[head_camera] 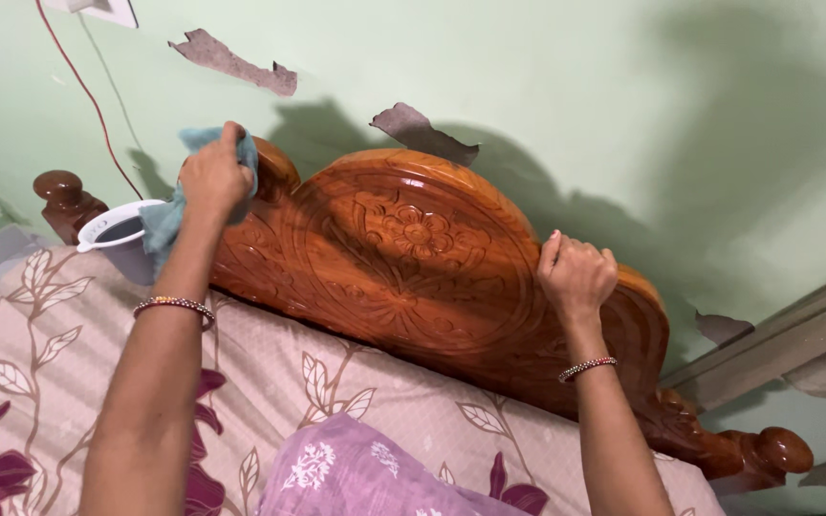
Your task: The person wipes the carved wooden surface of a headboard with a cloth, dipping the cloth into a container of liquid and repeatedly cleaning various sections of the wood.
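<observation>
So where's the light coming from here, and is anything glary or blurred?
Head view: light falls from behind the person, throwing big dark shadows on the pale green wall; the glossy carved wooden headboard shows bright glare streaks along its top; the left hand with the blue cloth and the right hand look sharp.

Head view, close above headboard [413, 258]

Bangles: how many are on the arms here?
2. One beaded bangle sits on the left wrist, below the left hand pressing a blue cloth on the headboard; another bangle on the right wrist, below the right hand.
</observation>
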